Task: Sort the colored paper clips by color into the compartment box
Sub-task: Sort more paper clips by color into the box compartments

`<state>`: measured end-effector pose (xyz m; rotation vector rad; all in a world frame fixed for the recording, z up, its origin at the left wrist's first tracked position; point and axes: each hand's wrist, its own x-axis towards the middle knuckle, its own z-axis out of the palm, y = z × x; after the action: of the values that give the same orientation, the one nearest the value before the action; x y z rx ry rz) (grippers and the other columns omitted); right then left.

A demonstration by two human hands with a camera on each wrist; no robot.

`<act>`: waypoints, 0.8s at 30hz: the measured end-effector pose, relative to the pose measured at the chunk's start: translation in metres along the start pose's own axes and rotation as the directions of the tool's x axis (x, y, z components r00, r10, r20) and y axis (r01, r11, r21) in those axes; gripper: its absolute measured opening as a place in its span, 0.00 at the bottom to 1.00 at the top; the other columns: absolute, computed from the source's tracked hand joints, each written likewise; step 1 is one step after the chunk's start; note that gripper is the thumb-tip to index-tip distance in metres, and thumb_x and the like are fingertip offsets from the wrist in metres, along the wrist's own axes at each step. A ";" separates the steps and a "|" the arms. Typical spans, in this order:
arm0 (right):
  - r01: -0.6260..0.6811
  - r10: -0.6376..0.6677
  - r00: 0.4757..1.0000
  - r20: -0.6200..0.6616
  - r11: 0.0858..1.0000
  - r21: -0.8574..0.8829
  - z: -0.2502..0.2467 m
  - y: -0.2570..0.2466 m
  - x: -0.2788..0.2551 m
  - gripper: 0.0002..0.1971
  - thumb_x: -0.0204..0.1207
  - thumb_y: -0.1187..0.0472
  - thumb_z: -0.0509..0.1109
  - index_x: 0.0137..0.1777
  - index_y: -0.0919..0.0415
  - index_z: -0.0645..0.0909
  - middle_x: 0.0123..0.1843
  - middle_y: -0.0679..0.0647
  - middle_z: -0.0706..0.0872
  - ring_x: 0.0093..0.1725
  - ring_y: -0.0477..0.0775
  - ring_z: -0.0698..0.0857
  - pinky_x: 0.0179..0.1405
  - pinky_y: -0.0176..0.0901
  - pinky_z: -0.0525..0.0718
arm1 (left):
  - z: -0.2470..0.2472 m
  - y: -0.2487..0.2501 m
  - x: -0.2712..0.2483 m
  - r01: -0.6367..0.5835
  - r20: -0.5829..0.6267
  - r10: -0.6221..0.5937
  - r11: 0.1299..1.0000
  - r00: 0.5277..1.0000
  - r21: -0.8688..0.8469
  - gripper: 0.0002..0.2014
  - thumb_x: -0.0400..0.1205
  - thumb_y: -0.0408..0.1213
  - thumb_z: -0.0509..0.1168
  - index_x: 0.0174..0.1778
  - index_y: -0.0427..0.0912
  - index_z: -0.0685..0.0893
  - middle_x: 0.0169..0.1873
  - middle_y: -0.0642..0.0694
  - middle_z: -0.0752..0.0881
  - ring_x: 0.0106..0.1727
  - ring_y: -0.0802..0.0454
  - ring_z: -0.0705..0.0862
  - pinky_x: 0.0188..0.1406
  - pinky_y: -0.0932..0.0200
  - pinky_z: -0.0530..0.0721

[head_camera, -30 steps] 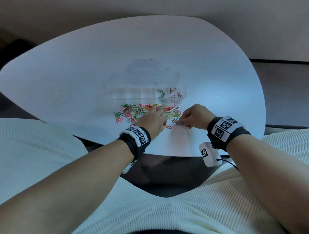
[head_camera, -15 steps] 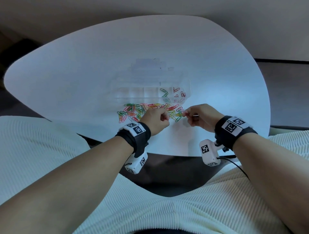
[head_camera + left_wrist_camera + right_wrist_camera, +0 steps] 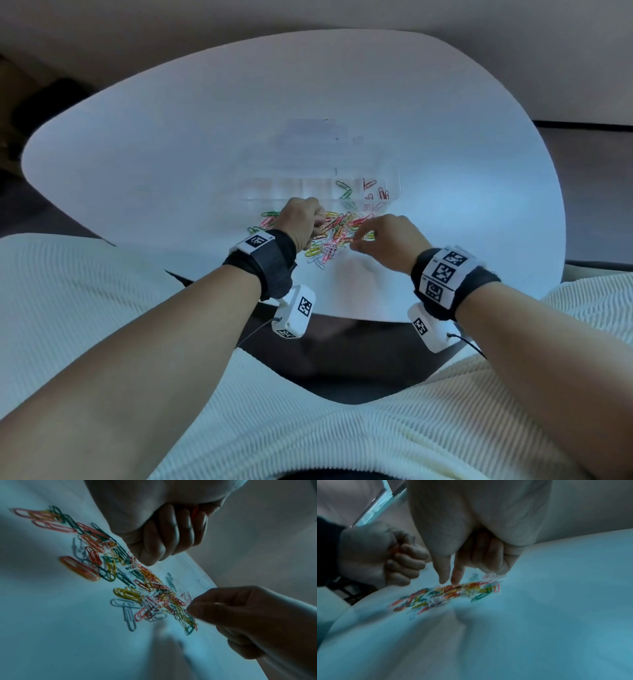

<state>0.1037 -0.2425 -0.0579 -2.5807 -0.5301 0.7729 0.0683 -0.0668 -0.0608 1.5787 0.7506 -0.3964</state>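
A pile of mixed coloured paper clips lies on the white table, just in front of the clear compartment box. Green clips lie in one compartment and red ones in the rightmost. My left hand hovers over the pile's left part as a fist, gripping orange clips. My right hand points thumb and forefinger down at the pile's right part. Their tips are slightly apart and I see nothing between them; the other fingers are curled.
The table's near edge runs just below both wrists. The box's left compartments look bare. Behind the box lies its clear lid. Bare tabletop spreads left and behind.
My left hand has lifted off the pile as a fist. My right hand rose from the table beside the pile and now reaches down over the pile's right part.
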 end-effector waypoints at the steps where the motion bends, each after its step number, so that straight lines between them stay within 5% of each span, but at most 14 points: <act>1: 0.010 -0.010 1.000 -0.001 0.999 -0.049 0.005 0.000 -0.001 0.09 0.77 0.47 0.72 0.55 0.45 0.88 0.63 0.47 0.87 0.59 0.55 0.85 0.55 0.42 0.80 | 0.000 0.001 -0.001 -0.006 0.000 0.006 1.000 1.000 0.002 0.23 0.79 0.30 0.47 0.15 0.47 0.61 0.12 0.53 0.60 0.12 0.57 0.57 0.22 0.69 0.52; 5: 0.038 -0.049 0.998 -0.045 0.976 -0.213 0.017 -0.002 -0.002 0.15 0.79 0.48 0.69 0.65 0.38 0.84 0.64 0.51 0.87 0.60 0.59 0.85 0.55 0.46 0.81 | 0.002 0.004 -0.015 -0.073 0.024 0.072 0.997 0.997 0.028 0.19 0.82 0.29 0.48 0.23 0.42 0.61 0.16 0.50 0.62 0.17 0.54 0.60 0.15 0.71 0.57; 10: 0.020 -0.047 0.995 -0.088 0.959 -0.284 0.021 -0.005 0.001 0.10 0.79 0.49 0.67 0.54 0.47 0.88 0.50 0.57 0.90 0.48 0.62 0.86 0.43 0.44 0.79 | 0.005 0.002 -0.021 -0.174 0.049 0.168 0.922 0.985 0.345 0.11 0.70 0.42 0.50 0.22 0.44 0.64 0.23 0.46 0.65 0.29 0.48 0.65 0.31 0.56 0.61; 16: -0.040 0.016 0.996 -0.092 0.960 -0.276 0.016 -0.004 -0.002 0.11 0.78 0.50 0.64 0.50 0.56 0.82 0.40 0.56 0.82 0.40 0.61 0.81 0.38 0.45 0.77 | 0.003 0.005 -0.018 -0.191 -0.015 0.211 0.913 0.977 0.361 0.15 0.83 0.31 0.51 0.41 0.41 0.83 0.25 0.51 0.75 0.21 0.53 0.67 0.21 0.62 0.62; 21: -0.145 0.177 0.981 -0.080 0.941 0.304 -0.004 -0.003 0.005 0.13 0.78 0.59 0.55 0.32 0.60 0.67 0.29 0.54 0.73 0.31 0.58 0.69 0.30 0.47 0.65 | 0.005 0.008 -0.020 -0.269 0.048 0.268 0.906 0.962 0.328 0.13 0.88 0.33 0.52 0.56 0.42 0.82 0.33 0.51 0.79 0.25 0.60 0.73 0.26 0.62 0.69; 24: -0.216 0.257 0.965 0.059 0.641 0.736 -0.018 -0.002 0.007 0.17 0.76 0.61 0.55 0.25 0.54 0.60 0.22 0.49 0.61 0.24 0.51 0.56 0.23 0.39 0.56 | 0.007 0.009 -0.021 -0.323 0.079 0.315 0.887 0.946 0.330 0.08 0.85 0.36 0.61 0.50 0.42 0.87 0.36 0.51 0.88 0.22 0.70 0.76 0.30 0.65 0.72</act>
<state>0.1191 -0.2427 -0.0461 -1.8884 0.1558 0.7883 0.0607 -0.0787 -0.0415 1.9828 0.4027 -0.3100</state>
